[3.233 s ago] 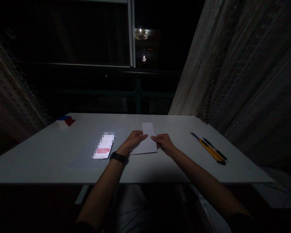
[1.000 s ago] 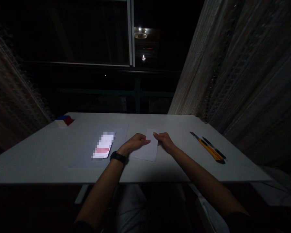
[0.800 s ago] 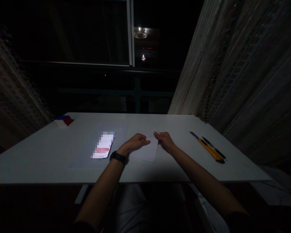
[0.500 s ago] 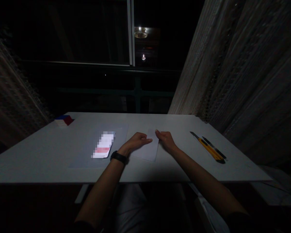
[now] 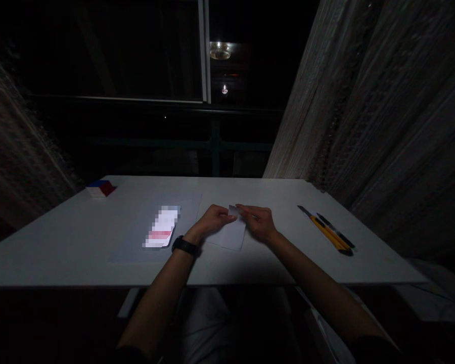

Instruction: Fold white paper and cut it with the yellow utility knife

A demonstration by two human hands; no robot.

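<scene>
A white sheet of paper [image 5: 227, 237] lies in front of me, its far end raised between my hands. My left hand [image 5: 214, 220] grips its left edge, thumb on top and fingers behind. On the right, my right hand [image 5: 260, 222] pinches the upper right part, with the index finger stretched along the far edge. The small raised flap at the top looks darker than the rest. Whether it is creased I cannot tell.
Left of the paper a lit phone [image 5: 162, 226] rests on larger white sheets [image 5: 131, 251]. A yellow utility knife [image 5: 328, 233] and a black pen [image 5: 335, 230] lie at the right. A coloured cube [image 5: 100, 188] sits at the far left of the white table [image 5: 60, 242]. Curtains [image 5: 307, 101] hang beyond.
My right hand has turned inward, its index finger now reaching over the paper's far edge. The top of the paper has tilted and darkened. My left hand has barely moved.
</scene>
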